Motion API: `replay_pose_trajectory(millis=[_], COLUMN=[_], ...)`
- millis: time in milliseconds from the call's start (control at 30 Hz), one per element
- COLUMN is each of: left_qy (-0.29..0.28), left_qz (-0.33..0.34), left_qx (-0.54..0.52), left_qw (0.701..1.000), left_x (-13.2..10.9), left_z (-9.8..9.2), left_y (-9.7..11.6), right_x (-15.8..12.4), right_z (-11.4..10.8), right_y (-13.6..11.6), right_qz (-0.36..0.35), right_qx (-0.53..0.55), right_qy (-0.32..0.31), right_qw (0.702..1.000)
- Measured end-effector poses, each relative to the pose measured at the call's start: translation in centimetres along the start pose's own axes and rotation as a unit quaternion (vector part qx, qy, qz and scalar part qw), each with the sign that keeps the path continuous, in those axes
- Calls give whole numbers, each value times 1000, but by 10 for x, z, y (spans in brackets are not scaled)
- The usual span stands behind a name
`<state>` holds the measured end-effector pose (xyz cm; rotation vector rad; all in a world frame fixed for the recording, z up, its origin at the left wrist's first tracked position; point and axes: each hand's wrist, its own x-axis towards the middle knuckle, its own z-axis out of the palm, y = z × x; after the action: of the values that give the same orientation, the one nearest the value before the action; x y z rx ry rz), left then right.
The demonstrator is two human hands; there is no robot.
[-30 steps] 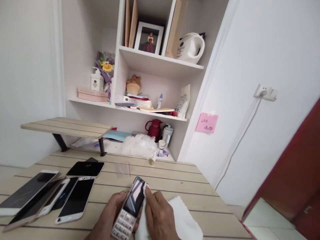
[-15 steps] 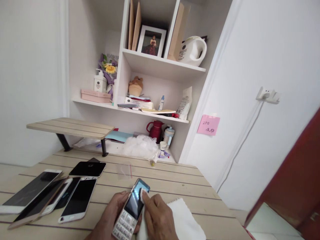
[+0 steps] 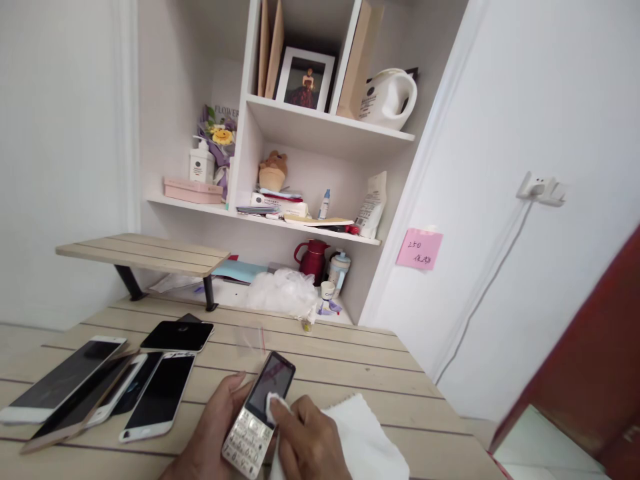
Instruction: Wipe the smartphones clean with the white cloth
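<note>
My left hand [image 3: 210, 433] grips a gold keypad phone [image 3: 257, 413] from below, screen tilted up toward me. My right hand [image 3: 305, 443] pinches a fold of white cloth [image 3: 363, 443] against the lower part of the phone's dark screen, just above the keys. The rest of the cloth trails down to the right over the wooden table [image 3: 350, 363]. Both hands sit at the bottom middle of the view, over the table's near edge.
Several smartphones [image 3: 155, 397] lie side by side on the table's left part, a black one [image 3: 176, 335] behind them. A small clear bag [image 3: 250, 340] lies past the keypad phone. A low wooden riser [image 3: 143, 253] and cluttered white shelves [image 3: 310, 227] stand behind.
My right fingers with the cloth slid from the top of the phone's screen down to its lower edge. The phone stayed in my left hand, tilting slightly.
</note>
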<state>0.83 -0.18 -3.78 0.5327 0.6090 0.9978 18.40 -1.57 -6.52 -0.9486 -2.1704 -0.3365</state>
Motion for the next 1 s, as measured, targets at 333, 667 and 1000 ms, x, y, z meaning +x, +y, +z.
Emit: replay_pose_trajectory(millis=[333, 667, 1000], left_qy=[-37, -37, -66], left_qz=[0, 6, 22], left_qx=[-42, -40, -38], left_qw=[998, 999, 997], left_x=[-5, -6, -5], left_z=[7, 4, 2], left_y=[5, 4, 4], right_x=[5, -6, -5], right_z=[-6, 10, 12], right_y=[-2, -16, -21], right_qz=[51, 113, 18], right_qx=[88, 54, 167], right_qy=[35, 105, 24], right_qw=[994, 987, 986])
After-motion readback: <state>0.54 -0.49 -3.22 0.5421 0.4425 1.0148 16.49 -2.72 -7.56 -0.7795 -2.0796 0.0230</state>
